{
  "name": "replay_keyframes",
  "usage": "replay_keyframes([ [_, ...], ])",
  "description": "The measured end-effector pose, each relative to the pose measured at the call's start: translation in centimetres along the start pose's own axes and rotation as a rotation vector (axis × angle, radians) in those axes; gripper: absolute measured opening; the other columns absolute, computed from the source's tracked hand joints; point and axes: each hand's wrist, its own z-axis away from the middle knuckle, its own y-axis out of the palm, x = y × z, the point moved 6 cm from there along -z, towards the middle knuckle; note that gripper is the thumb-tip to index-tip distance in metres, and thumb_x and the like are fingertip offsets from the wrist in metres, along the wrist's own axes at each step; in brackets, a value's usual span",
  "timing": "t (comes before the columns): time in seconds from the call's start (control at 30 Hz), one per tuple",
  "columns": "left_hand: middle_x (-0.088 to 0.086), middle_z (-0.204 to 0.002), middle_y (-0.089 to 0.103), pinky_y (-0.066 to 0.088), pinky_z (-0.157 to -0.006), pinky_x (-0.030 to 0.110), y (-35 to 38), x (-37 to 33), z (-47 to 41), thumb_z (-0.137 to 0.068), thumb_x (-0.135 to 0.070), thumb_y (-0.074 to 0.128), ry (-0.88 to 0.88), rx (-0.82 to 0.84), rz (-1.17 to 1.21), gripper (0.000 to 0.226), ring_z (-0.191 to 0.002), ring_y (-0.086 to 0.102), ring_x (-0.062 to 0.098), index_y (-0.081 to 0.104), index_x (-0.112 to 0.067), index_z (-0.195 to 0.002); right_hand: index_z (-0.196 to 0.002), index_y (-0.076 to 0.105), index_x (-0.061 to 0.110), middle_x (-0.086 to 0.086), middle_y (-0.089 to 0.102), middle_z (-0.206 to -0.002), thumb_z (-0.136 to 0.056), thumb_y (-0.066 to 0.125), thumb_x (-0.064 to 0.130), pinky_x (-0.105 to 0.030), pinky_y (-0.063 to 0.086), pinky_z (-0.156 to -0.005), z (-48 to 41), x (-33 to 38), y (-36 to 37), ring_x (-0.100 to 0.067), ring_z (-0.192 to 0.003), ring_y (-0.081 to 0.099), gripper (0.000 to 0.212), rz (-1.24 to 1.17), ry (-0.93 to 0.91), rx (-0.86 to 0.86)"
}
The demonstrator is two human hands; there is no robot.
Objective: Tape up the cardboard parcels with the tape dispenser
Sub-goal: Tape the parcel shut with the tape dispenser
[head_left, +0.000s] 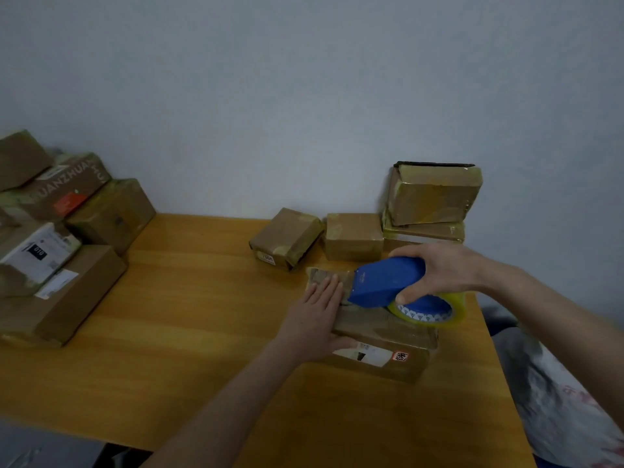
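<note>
Head view: the parcel lies closed on the table, contents hidden, the left hand pressed flat on its top, fingers straight. The right hand grips the dispenser on that top, long axis running left-right, nose pointing left, tape roll over the parcel's right edge.

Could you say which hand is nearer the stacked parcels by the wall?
Right. The right hand, holding the tape dispenser, is in front of the stacked parcels; the left hand rests on the parcel, further left.
</note>
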Motion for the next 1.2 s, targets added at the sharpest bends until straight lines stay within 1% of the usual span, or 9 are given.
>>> replay_keyframes([
  [0.1, 0.007, -0.156, -0.024, -0.008, -0.119, 0.036, 0.3, 0.2, -0.2, -0.082, -0.078, 0.023, -0.002, 0.004, -0.063, 0.1, -0.143, -0.021, 0.018, -0.023, -0.014, -0.144, -0.124, 0.051, 0.039, 0.011, 0.059, -0.108, -0.072, 0.075, 0.056, -0.038, 0.052, -0.086, 0.4, -0.4, -0.3, -0.011, -0.097, 0.057, 0.059, -0.021, -0.02, -0.044],
  [0.17, 0.006, -0.156, -0.023, -0.007, -0.12, 0.037, 0.4, 0.2, -0.2, -0.083, -0.077, 0.025, 0.003, 0.012, -0.061, 0.099, -0.144, -0.021, 0.018, -0.022, -0.015, -0.145, -0.125, 0.051, 0.04, 0.011, 0.057, -0.109, -0.073, 0.075, 0.052, -0.037, 0.051, -0.086, 0.6, -0.5, -0.5, -0.012, -0.097, 0.055, 0.059, -0.019, -0.028, -0.05],
  [0.3, 0.005, -0.156, -0.023, -0.003, -0.121, 0.038, 0.4, 0.2, 0.0, -0.085, -0.073, 0.029, 0.007, 0.02, -0.031, 0.097, -0.145, -0.019, 0.018, -0.019, -0.017, -0.147, -0.126, 0.049, 0.041, 0.01, 0.055, -0.107, -0.074, 0.076, 0.048, -0.032, 0.049, -0.084, 0.8, -0.7, -0.6, -0.01, -0.095, 0.054, 0.059, -0.021, -0.039, -0.023],
  [0.57, 0.004, -0.155, -0.024, -0.003, -0.121, 0.035, -0.1, 0.3, 0.4, -0.089, -0.068, 0.027, 0.01, 0.018, -0.056, 0.09, -0.144, -0.02, 0.015, -0.018, -0.017, -0.148, -0.123, 0.051, 0.041, 0.009, 0.058, -0.105, -0.074, 0.077, 0.04, -0.036, 0.052, -0.085, 2.0, -1.2, -1.1, -0.01, -0.093, 0.057, 0.055, -0.074, -0.039, 0.015],
  [0.7, 0.004, -0.156, -0.023, -0.001, -0.121, 0.034, -0.3, 0.7, 0.6, -0.091, -0.065, 0.026, 0.002, 0.035, -0.056, 0.087, -0.145, -0.018, 0.015, -0.017, -0.017, -0.149, -0.118, 0.055, 0.044, 0.014, 0.061, -0.105, -0.074, 0.08, 0.034, -0.027, 0.05, -0.08, 4.2, -4.1, -1.5, -0.004, -0.09, 0.058, 0.052, -0.135, 0.042, 0.011],
  [0.83, 0.003, -0.155, -0.024, -0.004, -0.12, 0.032, -0.4, 0.7, 0.5, -0.092, -0.063, 0.026, 0.013, 0.043, -0.051, 0.086, -0.145, -0.018, 0.016, -0.017, -0.017, -0.149, -0.11, 0.051, 0.052, 0.019, 0.059, -0.106, -0.073, 0.08, 0.028, -0.017, 0.045, -0.075, 6.7, -6.7, -1.0, 0.0, -0.092, 0.058, 0.052, -0.216, 0.112, -0.01],
  [0.93, 0.004, -0.155, -0.024, -0.004, -0.12, 0.033, -0.2, 0.5, 0.4, -0.092, -0.062, 0.027, 0.011, 0.053, -0.067, 0.085, -0.145, -0.018, 0.017, -0.017, -0.016, -0.15, -0.117, 0.051, 0.046, 0.014, 0.059, -0.112, -0.074, 0.08, 0.023, -0.022, 0.043, -0.082, 8.4, -9.0, 0.1, -0.005, -0.095, 0.058, 0.057, -0.273, 0.194, -0.012],
  [1.07, 0.005, -0.155, -0.025, -0.003, -0.121, 0.034, -0.1, 0.5, 0.4, -0.092, -0.063, 0.025, 0.002, 0.042, -0.09, 0.086, -0.145, -0.019, 0.018, -0.017, -0.016, -0.15, -0.136, 0.04, 0.039, 0.008, 0.053, -0.119, -0.074, 0.077, 0.021, -0.025, 0.039, -0.088, 9.9, -11.1, 2.8, -0.013, -0.103, 0.054, 0.074, -0.21, 0.341, 0.082],
  [1.2, 0.006, -0.156, -0.023, -0.004, -0.12, 0.033, 0.2, 1.1, 0.6, -0.092, -0.063, 0.025, -0.001, 0.021, -0.108, 0.085, -0.145, -0.017, 0.019, -0.016, -0.017, -0.15, -0.137, 0.039, 0.034, 0.004, 0.057, -0.117, -0.074, 0.075, 0.023, -0.036, 0.047, -0.092, 9.5, -10.5, 4.0, -0.018, -0.104, 0.057, 0.074, -0.164, 0.347, 0.098],
])
